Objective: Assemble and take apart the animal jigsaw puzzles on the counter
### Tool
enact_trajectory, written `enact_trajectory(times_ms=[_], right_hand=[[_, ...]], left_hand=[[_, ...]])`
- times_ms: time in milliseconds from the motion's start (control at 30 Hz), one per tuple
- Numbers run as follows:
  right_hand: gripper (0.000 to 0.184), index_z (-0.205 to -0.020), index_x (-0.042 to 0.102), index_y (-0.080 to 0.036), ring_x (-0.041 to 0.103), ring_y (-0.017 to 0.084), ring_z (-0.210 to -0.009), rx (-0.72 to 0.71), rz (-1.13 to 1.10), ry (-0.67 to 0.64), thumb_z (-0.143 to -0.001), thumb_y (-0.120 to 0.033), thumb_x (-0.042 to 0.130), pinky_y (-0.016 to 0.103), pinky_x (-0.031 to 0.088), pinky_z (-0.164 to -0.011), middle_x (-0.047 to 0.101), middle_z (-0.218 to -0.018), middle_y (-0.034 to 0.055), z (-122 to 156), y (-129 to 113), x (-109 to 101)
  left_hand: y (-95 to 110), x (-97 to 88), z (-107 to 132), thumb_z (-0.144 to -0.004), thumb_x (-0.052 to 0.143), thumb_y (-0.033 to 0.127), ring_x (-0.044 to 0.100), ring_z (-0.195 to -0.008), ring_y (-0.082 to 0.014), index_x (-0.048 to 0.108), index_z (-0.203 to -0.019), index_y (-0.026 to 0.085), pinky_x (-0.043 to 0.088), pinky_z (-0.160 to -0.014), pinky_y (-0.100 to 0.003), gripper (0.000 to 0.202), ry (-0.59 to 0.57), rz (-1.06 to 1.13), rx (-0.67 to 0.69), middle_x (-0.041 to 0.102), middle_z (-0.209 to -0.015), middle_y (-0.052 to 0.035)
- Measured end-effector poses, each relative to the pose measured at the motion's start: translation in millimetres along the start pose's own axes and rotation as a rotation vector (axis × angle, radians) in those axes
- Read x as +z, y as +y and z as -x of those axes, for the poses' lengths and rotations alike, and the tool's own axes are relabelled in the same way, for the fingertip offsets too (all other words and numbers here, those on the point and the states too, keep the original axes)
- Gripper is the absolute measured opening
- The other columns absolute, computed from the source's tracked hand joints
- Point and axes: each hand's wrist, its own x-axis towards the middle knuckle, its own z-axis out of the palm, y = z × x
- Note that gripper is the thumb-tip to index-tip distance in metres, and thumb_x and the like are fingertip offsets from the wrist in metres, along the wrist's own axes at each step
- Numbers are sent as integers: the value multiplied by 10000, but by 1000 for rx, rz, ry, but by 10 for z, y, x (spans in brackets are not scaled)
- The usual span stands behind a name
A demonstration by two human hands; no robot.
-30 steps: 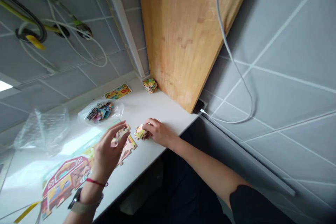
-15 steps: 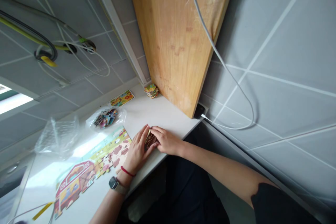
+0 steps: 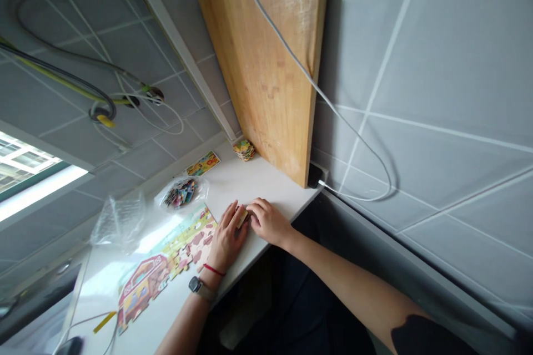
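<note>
My left hand [image 3: 227,237], with a watch and a red cord at its wrist, is curled around a small stack of puzzle pieces [image 3: 242,218] near the table's front edge. From the other side my right hand [image 3: 270,223] grips the same stack with bent fingers. Much of the stack is hidden by the fingers. Left of my hands lies a partly joined jigsaw puzzle [image 3: 166,263], showing a red barn and cow-patterned pieces.
Behind the puzzle are a clear bag of pieces [image 3: 183,192] and a crumpled clear bag [image 3: 119,224]. A picture card [image 3: 203,163] and a piece stack [image 3: 244,150] lie at the back. A wooden board [image 3: 275,77] leans by a white cable [image 3: 287,47].
The camera view has swung, shifting the puzzle and bags to the right in the picture. My fingertips have drawn slightly apart, and a pale face of the stack shows between them.
</note>
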Motion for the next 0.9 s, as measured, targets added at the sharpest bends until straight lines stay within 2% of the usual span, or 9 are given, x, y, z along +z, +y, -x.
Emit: enact_trajectory(times_ms=[133, 300, 400, 600, 800, 900], right_hand=[[206, -1067, 700, -189, 653, 238, -1065, 26, 15, -4, -927, -67, 611, 401, 560, -998, 683, -1096, 89, -2, -4, -24], [250, -1180, 696, -180, 671, 231, -1112, 9, -30, 0, -953, -102, 624, 383, 545, -1029, 705, -1163, 102, -13, -19, -66], [281, -1220, 699, -180, 690, 227, -1110, 12, -62, 35, -981, -97, 575, 377, 548, -1021, 727, -1179, 108, -23, -13, -61], [317, -1179, 738, -164, 718, 229, -1060, -1, -103, 74, -976, -50, 523, 377, 557, -992, 755, -1140, 118, -12, 4, -50], [284, -1088, 771, -190, 726, 216, -989, -6, -142, 94, -928, -50, 582, 360, 572, -941, 768, -1055, 89, 63, -24, -135], [254, -1045, 782, -206, 730, 196, -940, 14, -166, 114, -935, -88, 585, 323, 579, -877, 776, -1016, 72, 206, -64, -192]], left_hand=[[25, -28, 2, -990, 643, 314, 481, -1472, -373, 316, -1586, 266, 505, -1140, -607, 682, 28, 36, -44, 430, -1600, -199], [24, -19, 24, -936, 728, 418, 472, -1468, -406, 307, -1558, 225, 477, -1142, -640, 775, 106, 65, -131, 403, -1594, -235], [6, -3, 42, -953, 712, 432, 502, -1448, -387, 329, -1537, 226, 505, -1126, -616, 728, 120, 100, -159, 446, -1554, -226], [-4, 0, 55, -975, 682, 317, 539, -1416, -354, 373, -1489, 241, 519, -1130, -578, 605, 122, 125, -121, 485, -1512, -197], [-24, 19, 65, -894, 636, 119, 556, -1388, -333, 397, -1478, 224, 511, -1142, -558, 639, 141, 146, -117, 520, -1475, -166], [-46, 37, 78, -861, 626, 97, 554, -1386, -337, 419, -1464, 212, 509, -1141, -552, 647, 144, 152, -132, 528, -1466, -164]])
